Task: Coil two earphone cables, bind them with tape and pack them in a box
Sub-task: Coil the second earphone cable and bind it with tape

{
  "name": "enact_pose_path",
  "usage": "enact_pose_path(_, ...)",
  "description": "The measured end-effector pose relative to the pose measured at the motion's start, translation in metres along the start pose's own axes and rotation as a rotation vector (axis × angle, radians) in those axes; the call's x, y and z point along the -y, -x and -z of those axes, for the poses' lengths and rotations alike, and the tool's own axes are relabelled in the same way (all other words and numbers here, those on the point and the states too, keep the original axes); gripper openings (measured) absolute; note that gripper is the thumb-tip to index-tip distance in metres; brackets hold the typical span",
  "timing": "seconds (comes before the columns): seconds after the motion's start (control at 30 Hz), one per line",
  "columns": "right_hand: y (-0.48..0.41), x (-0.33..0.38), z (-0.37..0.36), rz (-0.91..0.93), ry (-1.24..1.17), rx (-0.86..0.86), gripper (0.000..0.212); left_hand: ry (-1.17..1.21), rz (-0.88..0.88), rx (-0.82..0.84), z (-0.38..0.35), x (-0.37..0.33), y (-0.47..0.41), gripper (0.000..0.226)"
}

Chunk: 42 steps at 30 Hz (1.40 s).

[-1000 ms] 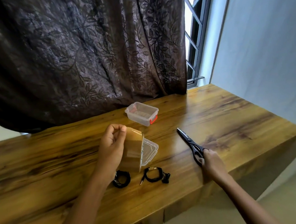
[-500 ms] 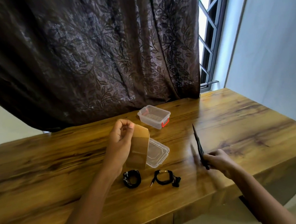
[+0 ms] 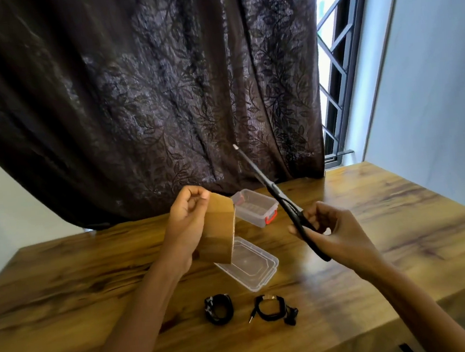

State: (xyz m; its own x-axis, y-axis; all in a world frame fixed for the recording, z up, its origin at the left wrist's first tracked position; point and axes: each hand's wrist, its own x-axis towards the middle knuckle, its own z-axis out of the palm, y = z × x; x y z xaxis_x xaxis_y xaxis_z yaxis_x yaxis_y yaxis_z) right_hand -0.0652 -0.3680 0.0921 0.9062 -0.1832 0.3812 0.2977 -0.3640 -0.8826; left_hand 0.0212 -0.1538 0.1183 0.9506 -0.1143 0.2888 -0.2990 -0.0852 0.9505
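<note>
My left hand [image 3: 188, 225] holds a brown tape roll [image 3: 219, 231] up above the table, thumb and fingers pinched at its top edge. My right hand [image 3: 335, 234] grips black scissors [image 3: 279, 199] by the handles, blades closed and pointing up and to the left. Two coiled black earphone cables lie on the table near me: one coil [image 3: 219, 309] on the left, the other [image 3: 272, 309] on the right with its plug and earbuds sticking out. A small clear plastic box [image 3: 254, 210] with a red clasp stands behind the tape. Its clear lid [image 3: 248, 265] lies flat beside the coils.
The wooden table [image 3: 66, 291] runs left to right, its front edge close to me and its right end by a pale wall [image 3: 428, 71]. A dark patterned curtain [image 3: 146, 84] hangs behind the table, with a barred window [image 3: 336, 52] at its right.
My right hand has lifted the scissors off the table and raised them beside the tape roll. My left hand keeps the roll held up. The camera has tilted upward.
</note>
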Motion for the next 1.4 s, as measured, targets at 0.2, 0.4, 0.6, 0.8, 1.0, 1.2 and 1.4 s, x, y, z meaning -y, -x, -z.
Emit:
enact_pose_path(0.2,-0.004,0.008,0.006,0.107,0.243,0.085,0.056,0.018,-0.019,-0.024,0.010,-0.015,-0.013,0.014)
enact_pose_path(0.4,-0.018,0.008,0.024,0.092,0.328,0.215,0.054,-0.009,-0.029,-0.016,0.026,-0.024,-0.023,0.012)
enact_pose_path(0.6,-0.032,0.014,0.025,0.116,0.391,0.345,0.048,0.023,-0.041,0.088,0.031,-0.030,-0.026,0.012)
enact_pose_path(0.8,-0.047,0.027,0.018,0.169,0.431,0.345,0.059,0.106,0.053,0.175,0.031,-0.031,-0.022,0.013)
enact_pose_path(1.0,-0.054,0.035,0.022,0.210,0.443,0.375,0.046,0.237,0.180,0.226,0.035,-0.032,-0.024,0.013)
enact_pose_path(1.2,-0.061,0.040,0.022,0.231,0.502,0.396,0.041,0.276,0.243,0.243,0.042,-0.031,-0.028,0.011)
enact_pose_path(1.4,-0.063,0.034,0.015,0.266,0.513,0.384,0.037,0.236,0.230,0.245,0.041,-0.029,-0.029,0.014)
